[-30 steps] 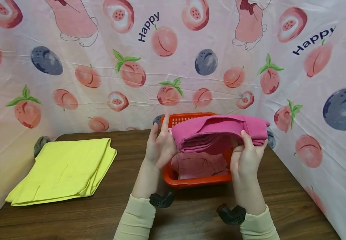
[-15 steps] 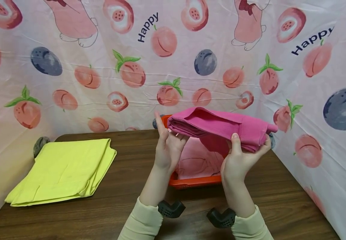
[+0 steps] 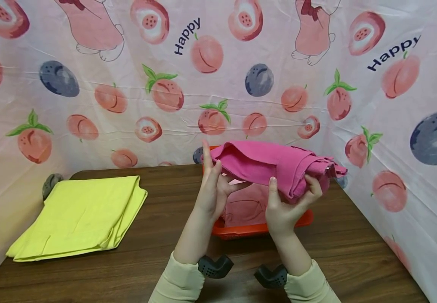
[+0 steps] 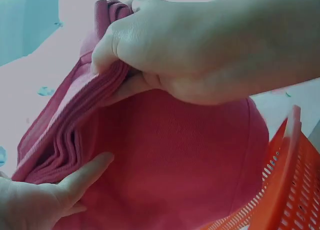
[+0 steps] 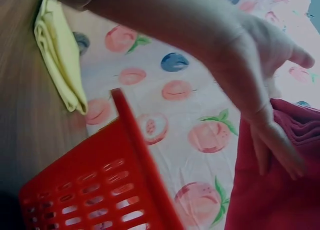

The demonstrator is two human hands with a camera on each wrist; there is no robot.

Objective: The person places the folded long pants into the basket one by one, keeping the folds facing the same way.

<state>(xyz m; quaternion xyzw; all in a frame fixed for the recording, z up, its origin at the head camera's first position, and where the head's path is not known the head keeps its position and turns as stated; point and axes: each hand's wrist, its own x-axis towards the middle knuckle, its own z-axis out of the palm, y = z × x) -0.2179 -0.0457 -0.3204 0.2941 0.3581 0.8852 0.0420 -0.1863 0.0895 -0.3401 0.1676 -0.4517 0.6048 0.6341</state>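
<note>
A folded pink garment (image 3: 254,153) is held up above the red plastic basket (image 3: 241,231) in the head view. My right hand (image 3: 286,212) grips its right part, thumb on the near side and fingers curled round the folds. Under the garment's left end, my left hand (image 3: 214,191) supports it with straight fingers, its thumb raised. The right wrist view shows those left fingers (image 5: 280,147) lying flat against the cloth. In the left wrist view the stacked fold layers show between both hands. Lighter pink cloth (image 3: 246,206) lies inside the basket, partly hidden by the hands and garment.
A folded yellow garment (image 3: 86,210) lies on the left of the wooden table (image 3: 139,265). Peach-printed sheeting (image 3: 188,84) walls the table at the back and sides. A dark grey object (image 3: 51,185) sits behind the yellow garment. Each wrist wears a black camera.
My right hand has moved left and slightly down along the garment, whose right end now turns toward me. My left hand has shifted right, under its left end.
</note>
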